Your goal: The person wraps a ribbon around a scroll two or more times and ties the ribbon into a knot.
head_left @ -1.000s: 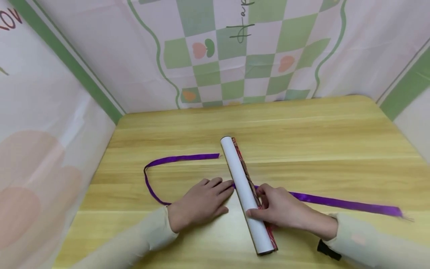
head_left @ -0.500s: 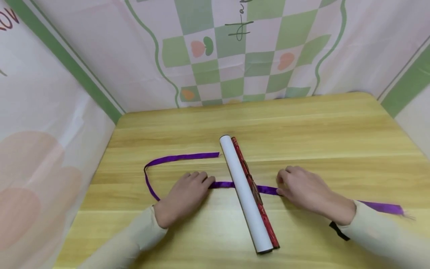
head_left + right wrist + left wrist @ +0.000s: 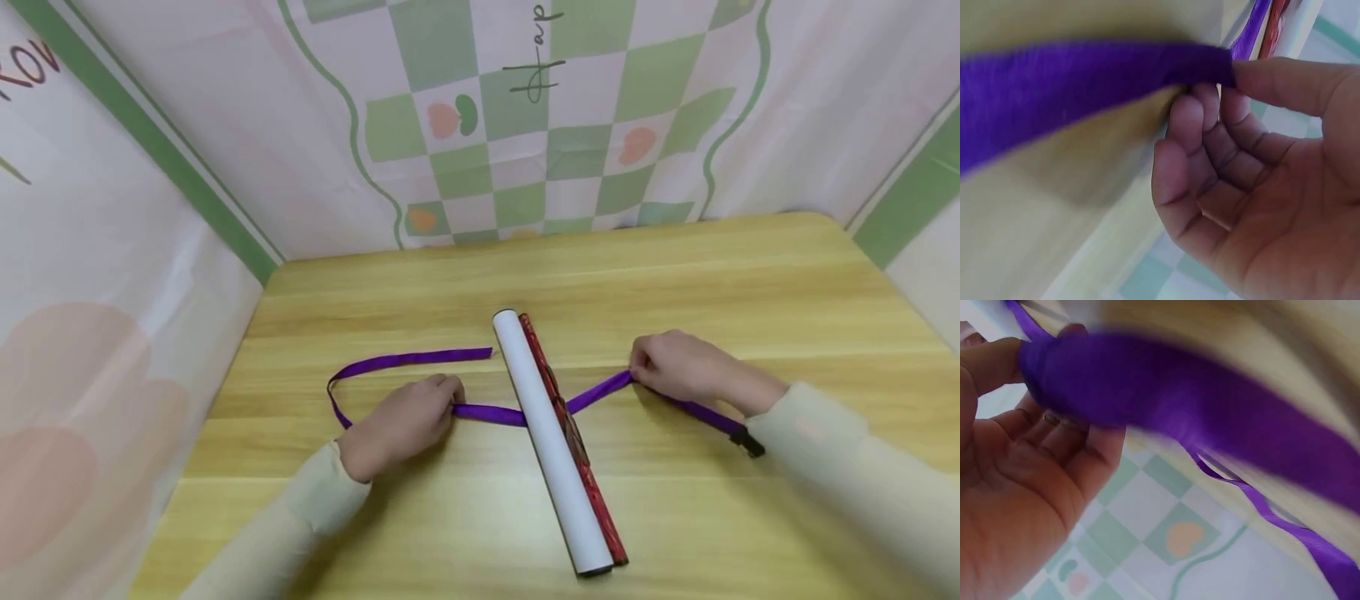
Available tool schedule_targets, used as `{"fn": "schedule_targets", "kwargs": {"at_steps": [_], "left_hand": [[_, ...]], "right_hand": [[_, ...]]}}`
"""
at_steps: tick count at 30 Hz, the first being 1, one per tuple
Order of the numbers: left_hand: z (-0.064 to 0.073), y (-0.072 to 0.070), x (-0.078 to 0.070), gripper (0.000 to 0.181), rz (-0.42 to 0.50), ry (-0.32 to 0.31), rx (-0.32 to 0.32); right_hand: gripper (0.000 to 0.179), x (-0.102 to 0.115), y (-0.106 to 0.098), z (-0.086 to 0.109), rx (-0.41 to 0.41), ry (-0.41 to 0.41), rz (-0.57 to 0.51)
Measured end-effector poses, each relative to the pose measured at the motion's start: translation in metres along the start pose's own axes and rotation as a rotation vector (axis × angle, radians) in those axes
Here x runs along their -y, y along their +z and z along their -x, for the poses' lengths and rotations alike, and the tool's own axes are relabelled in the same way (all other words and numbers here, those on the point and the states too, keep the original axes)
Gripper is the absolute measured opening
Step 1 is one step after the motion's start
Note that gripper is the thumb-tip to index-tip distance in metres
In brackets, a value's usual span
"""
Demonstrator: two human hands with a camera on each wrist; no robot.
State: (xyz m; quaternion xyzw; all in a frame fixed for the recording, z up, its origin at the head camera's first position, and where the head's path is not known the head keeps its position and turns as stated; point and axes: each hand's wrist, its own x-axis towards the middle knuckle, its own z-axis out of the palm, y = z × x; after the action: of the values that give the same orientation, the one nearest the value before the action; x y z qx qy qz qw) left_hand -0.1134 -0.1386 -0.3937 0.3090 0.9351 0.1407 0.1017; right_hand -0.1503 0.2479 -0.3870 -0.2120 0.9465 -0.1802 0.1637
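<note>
A white roll point(image 3: 553, 442) lies slantwise on the wooden table, a thinner red patterned rod point(image 3: 600, 504) with brown cord against its right side. Beneath both runs a purple ribbon point(image 3: 491, 414), coming out on either side. My left hand point(image 3: 401, 422) pinches the ribbon left of the roll; the left wrist view shows the band point(image 3: 1147, 381) between thumb and fingers. On the other side my right hand point(image 3: 686, 365) pinches it, thumb against fingers point(image 3: 1186, 122), and the ribbon slopes up from the red rod to that hand. The ribbon's far right end is hidden by the right sleeve.
The ribbon's left tail curves back over the table point(image 3: 360, 292) and ends beside the roll. A printed cloth point(image 3: 517, 158) with green checks hangs behind the table's far edge, and another cloth point(image 3: 97, 333) stands at the left. A black buckle-like piece point(image 3: 747, 442) sits by the right cuff.
My right hand has let go of the roll, gone right, and raised the ribbon there. My left hand has slid left from the roll's edge and now pinches the ribbon.
</note>
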Motion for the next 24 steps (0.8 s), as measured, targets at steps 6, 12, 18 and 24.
{"fn": "schedule_targets", "kwargs": {"at_steps": [6,12,18,24], "left_hand": [[-0.005,-0.008,0.020,0.020,0.258,0.014,0.092],[0.008,-0.025,0.046,0.020,0.374,0.051,0.203],[0.047,-0.053,0.073,0.020,0.492,-0.060,0.224],[0.054,-0.054,0.065,0.021,0.601,-0.087,0.206]], "right_hand": [[0.017,-0.020,-0.016,-0.014,0.026,0.018,-0.081],[0.015,-0.037,-0.028,-0.018,0.123,0.015,-0.304],[0.031,-0.066,-0.050,0.001,0.296,0.027,-0.507],[0.026,-0.083,-0.063,0.023,0.329,-0.013,-0.394]]}}
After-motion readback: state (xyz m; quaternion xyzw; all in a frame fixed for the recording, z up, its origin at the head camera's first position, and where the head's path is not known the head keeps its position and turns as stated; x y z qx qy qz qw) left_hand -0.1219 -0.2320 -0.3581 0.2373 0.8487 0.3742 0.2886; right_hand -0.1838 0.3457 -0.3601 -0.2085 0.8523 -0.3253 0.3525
